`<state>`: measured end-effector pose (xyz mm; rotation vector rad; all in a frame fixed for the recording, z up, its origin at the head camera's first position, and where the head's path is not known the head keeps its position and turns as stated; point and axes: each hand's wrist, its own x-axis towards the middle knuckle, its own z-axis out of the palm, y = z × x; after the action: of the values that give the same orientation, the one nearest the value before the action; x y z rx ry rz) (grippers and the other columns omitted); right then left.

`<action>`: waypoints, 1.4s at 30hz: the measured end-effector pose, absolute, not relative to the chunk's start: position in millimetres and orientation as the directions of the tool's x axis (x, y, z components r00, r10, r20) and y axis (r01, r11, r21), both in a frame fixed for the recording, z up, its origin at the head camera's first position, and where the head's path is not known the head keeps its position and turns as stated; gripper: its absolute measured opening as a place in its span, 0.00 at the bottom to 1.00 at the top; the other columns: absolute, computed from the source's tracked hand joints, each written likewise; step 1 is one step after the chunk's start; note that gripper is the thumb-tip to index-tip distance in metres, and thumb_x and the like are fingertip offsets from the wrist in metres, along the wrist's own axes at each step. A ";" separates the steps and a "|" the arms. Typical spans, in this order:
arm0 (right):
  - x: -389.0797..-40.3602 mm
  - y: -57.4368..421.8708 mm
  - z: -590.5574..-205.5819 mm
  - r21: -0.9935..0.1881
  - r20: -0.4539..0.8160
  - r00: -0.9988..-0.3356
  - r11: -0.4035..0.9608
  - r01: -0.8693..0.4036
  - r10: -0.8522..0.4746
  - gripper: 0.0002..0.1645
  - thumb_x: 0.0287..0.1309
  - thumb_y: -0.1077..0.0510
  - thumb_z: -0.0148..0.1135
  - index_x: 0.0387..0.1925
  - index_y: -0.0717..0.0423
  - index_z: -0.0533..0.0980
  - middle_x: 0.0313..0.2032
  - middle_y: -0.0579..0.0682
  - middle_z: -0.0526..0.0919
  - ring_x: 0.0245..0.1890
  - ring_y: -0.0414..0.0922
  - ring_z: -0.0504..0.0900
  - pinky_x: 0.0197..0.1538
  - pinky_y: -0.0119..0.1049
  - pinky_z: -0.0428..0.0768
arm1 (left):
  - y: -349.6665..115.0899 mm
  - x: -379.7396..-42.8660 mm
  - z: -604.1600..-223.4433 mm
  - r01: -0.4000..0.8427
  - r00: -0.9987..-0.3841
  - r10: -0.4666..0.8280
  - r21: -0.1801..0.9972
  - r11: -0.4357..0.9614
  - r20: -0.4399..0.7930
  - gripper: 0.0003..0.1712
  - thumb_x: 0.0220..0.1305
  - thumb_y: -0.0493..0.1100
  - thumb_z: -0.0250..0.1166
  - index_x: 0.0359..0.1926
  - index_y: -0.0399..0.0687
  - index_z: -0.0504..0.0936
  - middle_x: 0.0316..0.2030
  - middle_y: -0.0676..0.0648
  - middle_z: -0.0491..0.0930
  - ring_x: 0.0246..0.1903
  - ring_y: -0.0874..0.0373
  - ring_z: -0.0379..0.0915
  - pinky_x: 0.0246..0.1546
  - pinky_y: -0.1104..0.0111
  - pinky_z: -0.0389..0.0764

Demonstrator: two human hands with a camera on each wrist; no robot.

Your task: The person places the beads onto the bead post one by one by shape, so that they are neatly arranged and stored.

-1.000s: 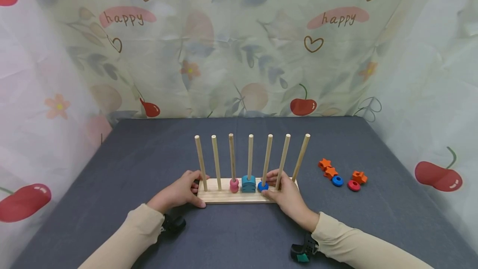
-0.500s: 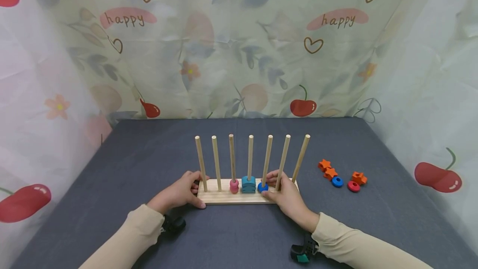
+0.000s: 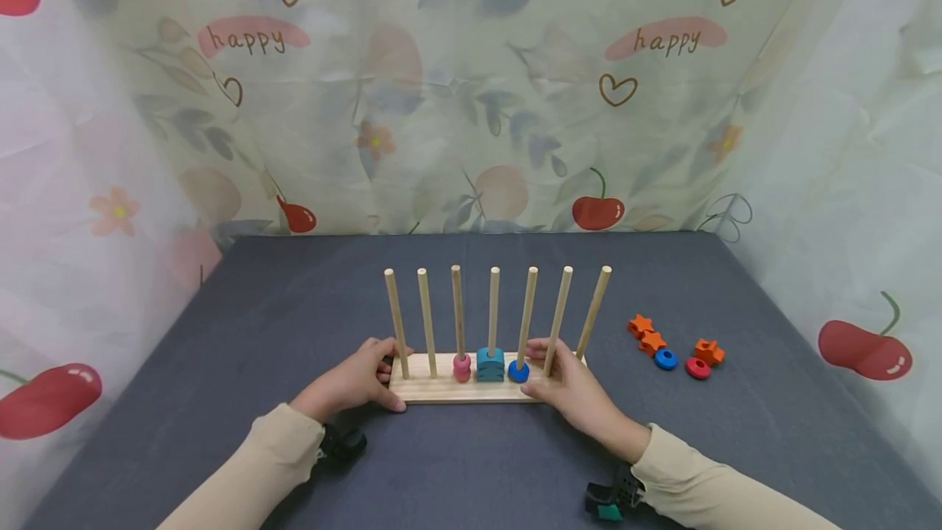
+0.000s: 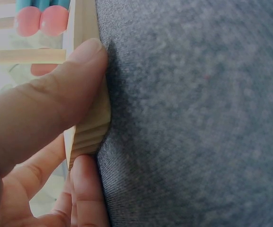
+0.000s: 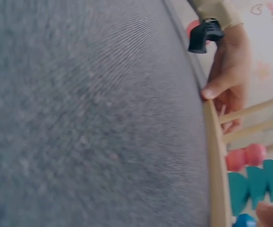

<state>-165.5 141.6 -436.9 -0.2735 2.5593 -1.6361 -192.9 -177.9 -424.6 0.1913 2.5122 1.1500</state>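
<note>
A wooden peg board with several upright dowels rests on the dark cloth. My left hand grips its left end, with the thumb on the front edge in the left wrist view and fingers round the end face. Two pink beads sit on the third peg. Teal wavy-edged pieces are stacked on the fourth. A blue bead lies low on the fifth peg. Right beside it is my right hand, thumb in front and fingers behind the pegs, spread apart with the bead just left of the thumb tip.
Right of the board lie orange stars, a blue ring and a red ring. Another orange piece touches the red ring. A printed curtain stands behind the table.
My right hand has shifted slightly right, its thumb coming off the blue bead, which now shows more fully on its peg. The left hand stays on the board's end.
</note>
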 end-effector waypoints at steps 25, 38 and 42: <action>-129.0 234.1 -378.1 -0.872 0.013 -0.968 0.471 -0.134 -0.252 0.25 0.60 0.57 0.65 0.56 0.63 0.72 0.56 0.64 0.77 0.53 0.51 0.80 0.48 0.31 0.79 | -175.9 -193.3 -424.3 -0.046 -0.923 0.254 0.738 0.673 -0.289 0.41 0.38 0.35 0.81 0.57 0.49 0.75 0.48 0.42 0.65 0.48 0.50 0.68 0.52 0.54 0.72; -149.2 301.2 -379.8 -0.743 0.118 -0.993 0.662 -0.101 -0.020 0.30 0.64 0.46 0.60 0.62 0.57 0.70 0.57 0.58 0.77 0.42 0.15 0.71 0.40 0.22 0.77 | -176.4 -193.3 -423.7 -0.047 -0.922 0.259 0.747 0.664 -0.289 0.41 0.38 0.34 0.81 0.57 0.49 0.75 0.48 0.42 0.65 0.48 0.50 0.67 0.51 0.55 0.72; -154.5 311.9 -388.6 -0.742 0.092 -0.996 0.666 -0.082 -0.020 0.32 0.65 0.46 0.60 0.63 0.59 0.68 0.58 0.61 0.76 0.41 0.13 0.69 0.39 0.22 0.76 | -177.1 -194.4 -425.6 -0.046 -0.922 0.260 0.747 0.663 -0.288 0.41 0.38 0.34 0.81 0.57 0.49 0.75 0.48 0.43 0.65 0.48 0.50 0.67 0.51 0.55 0.72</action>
<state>-154.5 311.9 -388.6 -0.0896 2.9361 -1.3131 -194.4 -177.1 -425.6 0.1681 2.5099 1.1415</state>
